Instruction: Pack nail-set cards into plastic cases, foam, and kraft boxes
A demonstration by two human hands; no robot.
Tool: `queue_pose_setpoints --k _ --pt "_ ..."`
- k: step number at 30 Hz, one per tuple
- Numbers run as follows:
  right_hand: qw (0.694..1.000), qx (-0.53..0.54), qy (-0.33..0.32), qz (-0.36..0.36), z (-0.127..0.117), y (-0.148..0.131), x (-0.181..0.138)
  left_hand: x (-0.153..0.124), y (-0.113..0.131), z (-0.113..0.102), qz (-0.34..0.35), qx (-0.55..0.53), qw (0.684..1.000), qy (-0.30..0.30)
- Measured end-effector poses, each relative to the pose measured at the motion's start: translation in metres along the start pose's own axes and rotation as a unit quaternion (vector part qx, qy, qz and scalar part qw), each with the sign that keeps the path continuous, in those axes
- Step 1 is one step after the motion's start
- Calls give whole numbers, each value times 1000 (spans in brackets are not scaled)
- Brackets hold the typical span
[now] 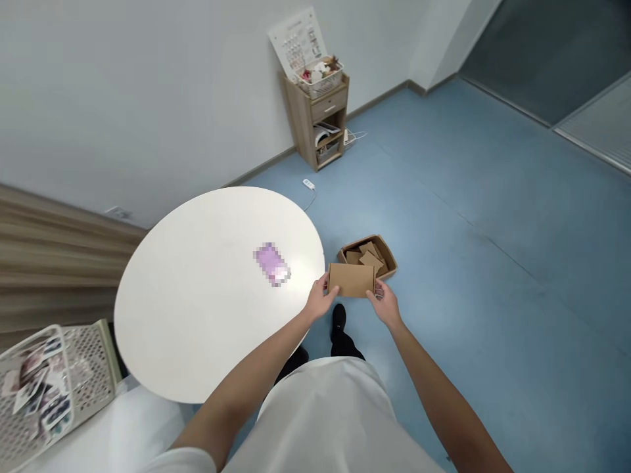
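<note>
I hold a small closed brown cardboard box (351,279) out in front of me, above the blue floor. My left hand (321,299) grips its left end, thumb on top. My right hand (383,303) grips its right end. Just beyond the held box, a larger open cardboard box (389,257) sits on the floor with several small brown boxes inside. The round white table (197,309) lies to my left, its edge close to my left hand.
A blurred purple object (271,264) lies on the table. A white mesh basket (34,387) with printed cards stands at lower left. A wooden cabinet (318,118) topped by a basket stands against the wall. A power strip (309,184) lies on the floor.
</note>
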State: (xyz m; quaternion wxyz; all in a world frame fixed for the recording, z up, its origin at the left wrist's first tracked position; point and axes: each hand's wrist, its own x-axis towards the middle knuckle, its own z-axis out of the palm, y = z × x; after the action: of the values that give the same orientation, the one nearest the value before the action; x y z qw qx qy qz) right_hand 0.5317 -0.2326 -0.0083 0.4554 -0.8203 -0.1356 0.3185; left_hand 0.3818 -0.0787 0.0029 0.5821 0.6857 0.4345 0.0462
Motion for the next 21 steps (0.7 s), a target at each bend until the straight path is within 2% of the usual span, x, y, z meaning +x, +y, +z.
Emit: queue_pose_setpoints --k 3,6,11,15,18,21 --pt "999 -22 20 13 -29 13 30 47 24 36 2 11 998 -61" --pt "998 -13 54 16 -46 22 56 85 46 66 22 13 996 -89" --pt "996 20 84 6 -59 37 85 117 65 93 36 -20 986 -160" --pt "996 -2 92 -3 -65 50 88 117 58 86 48 -11 989 -140" --pt "995 -29 93 -18 -65 54 81 103 48 68 51 3 992 -115" --pt "994 -47 89 -51 -57 45 71 78 39 43 41 6 996 -82"
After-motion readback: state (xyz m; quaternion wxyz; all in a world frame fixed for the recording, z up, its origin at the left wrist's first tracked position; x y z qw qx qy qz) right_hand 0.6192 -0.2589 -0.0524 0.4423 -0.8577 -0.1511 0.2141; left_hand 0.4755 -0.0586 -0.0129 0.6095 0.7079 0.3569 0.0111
